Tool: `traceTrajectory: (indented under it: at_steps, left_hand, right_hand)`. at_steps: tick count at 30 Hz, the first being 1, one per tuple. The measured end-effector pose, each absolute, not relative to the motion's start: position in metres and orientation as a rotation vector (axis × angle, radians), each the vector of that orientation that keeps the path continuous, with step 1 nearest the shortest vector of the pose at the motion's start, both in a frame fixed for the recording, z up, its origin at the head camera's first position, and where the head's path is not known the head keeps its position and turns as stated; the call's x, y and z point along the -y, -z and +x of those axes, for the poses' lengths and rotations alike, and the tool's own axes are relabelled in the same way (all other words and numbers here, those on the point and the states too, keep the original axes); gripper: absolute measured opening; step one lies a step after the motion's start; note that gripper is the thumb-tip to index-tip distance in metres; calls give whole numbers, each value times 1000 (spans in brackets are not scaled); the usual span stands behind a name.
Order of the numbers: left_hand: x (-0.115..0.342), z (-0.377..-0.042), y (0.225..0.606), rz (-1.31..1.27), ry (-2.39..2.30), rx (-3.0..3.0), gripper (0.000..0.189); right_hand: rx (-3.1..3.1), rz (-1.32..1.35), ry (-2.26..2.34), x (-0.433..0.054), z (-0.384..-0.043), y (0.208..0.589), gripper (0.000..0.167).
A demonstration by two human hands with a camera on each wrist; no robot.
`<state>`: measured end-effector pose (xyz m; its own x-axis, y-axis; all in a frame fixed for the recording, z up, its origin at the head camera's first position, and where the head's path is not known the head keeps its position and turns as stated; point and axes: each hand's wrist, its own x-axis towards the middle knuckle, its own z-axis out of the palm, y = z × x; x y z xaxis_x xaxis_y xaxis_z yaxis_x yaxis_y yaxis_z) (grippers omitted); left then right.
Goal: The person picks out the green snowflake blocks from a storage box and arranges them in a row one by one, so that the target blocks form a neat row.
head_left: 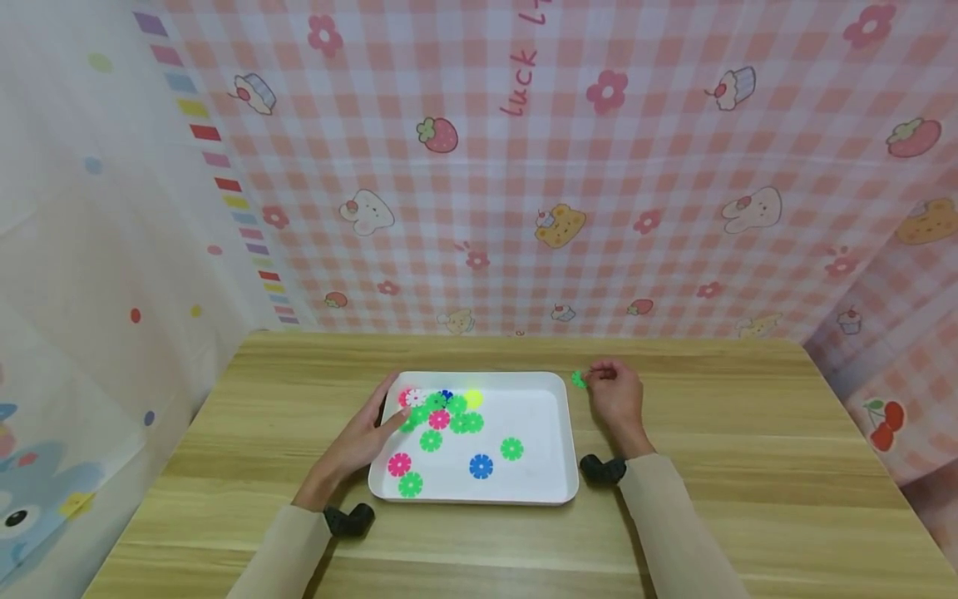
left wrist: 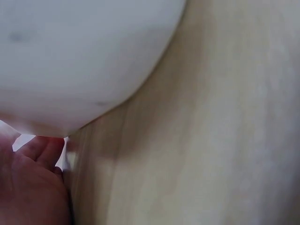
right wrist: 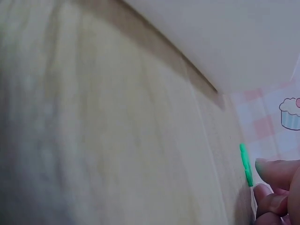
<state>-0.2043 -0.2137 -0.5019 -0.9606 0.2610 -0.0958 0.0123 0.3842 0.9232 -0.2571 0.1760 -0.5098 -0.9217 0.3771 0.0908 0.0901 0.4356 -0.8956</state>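
A white rectangular tray lies on the table with several notched plastic snowflake discs in it, mostly bunched at its far left. My left hand grips the tray's left side, thumb over the rim and fingers along the outer wall. In the left wrist view the tray's wall hides part of those fingers. Beyond the tray's far right corner, my right hand pinches a green snowflake disc at its fingertips. The right wrist view shows this green disc edge-on beside the fingertips.
Within the tray, a blue disc and a green disc lie apart from the bunch. A pink disc is near the front left. Behind the wooden table hangs a pink checked cloth.
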Motion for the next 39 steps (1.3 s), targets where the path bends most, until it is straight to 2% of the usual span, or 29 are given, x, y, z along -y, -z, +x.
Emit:
traceTrajectory:
  at_steps: [17, 28, 33, 39]
  left_hand:
    - [213, -205, 502, 267, -1619, -2419, 74]
    - [215, -203, 500, 283, -1640, -2407, 72]
    - [214, -204, 501, 287, -1652, -2396, 72]
    - [214, -204, 502, 280, -1649, -2400, 73]
  right_hand:
    - [2528, -129, -1773, -186, -241, 487, 25]
    - [2632, 292, -1917, -154, -223, 450, 25]
    - [2730, 560, -1931, -137, -220, 448, 23]
    - [2842, 905, -1741, -121, -221, 455, 23]
